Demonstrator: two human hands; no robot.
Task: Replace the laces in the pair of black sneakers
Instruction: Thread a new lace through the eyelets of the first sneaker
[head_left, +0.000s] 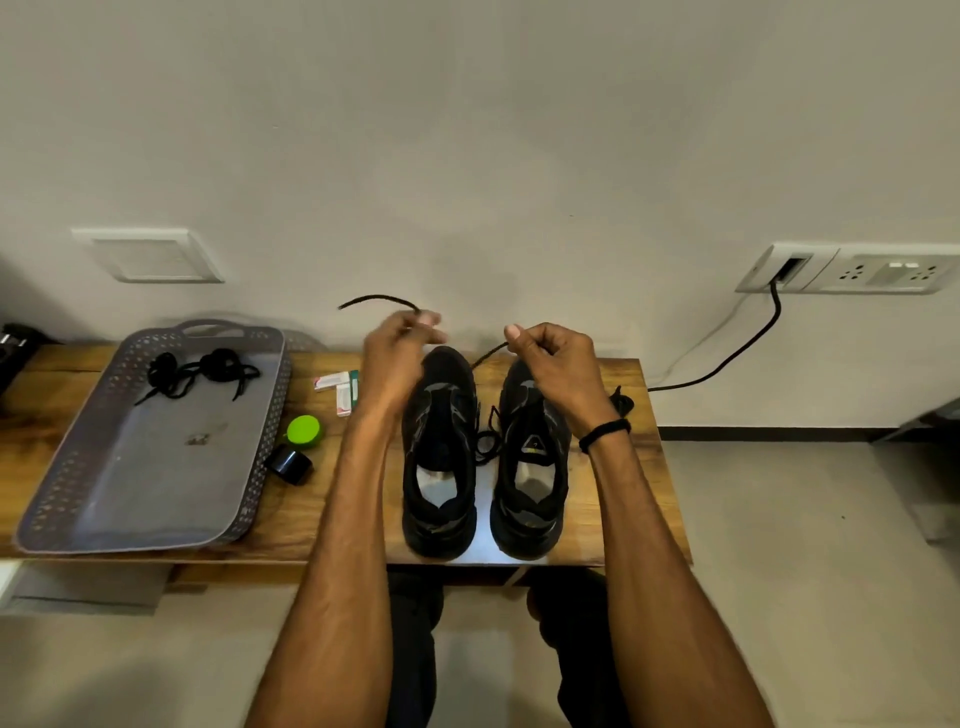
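Note:
Two black sneakers stand side by side on the wooden table, toes pointing away from me: the left sneaker (439, 452) and the right sneaker (530, 457). Above their toes, my left hand (400, 358) pinches one end of a black lace (376, 300), whose tip curves up and left. My right hand (553, 364) pinches another stretch of the lace (491, 353), which runs down toward the left sneaker's toe. A loose coil of black lace (485, 441) lies between the shoes. More black laces (200, 371) lie bundled in the grey tray.
A grey perforated tray (156, 467) fills the table's left side. Beside it sit a green round lid (304, 431), a small black cylinder (290, 464) and small white packets (337, 387). A black cable (737, 348) hangs from the wall socket (852, 267).

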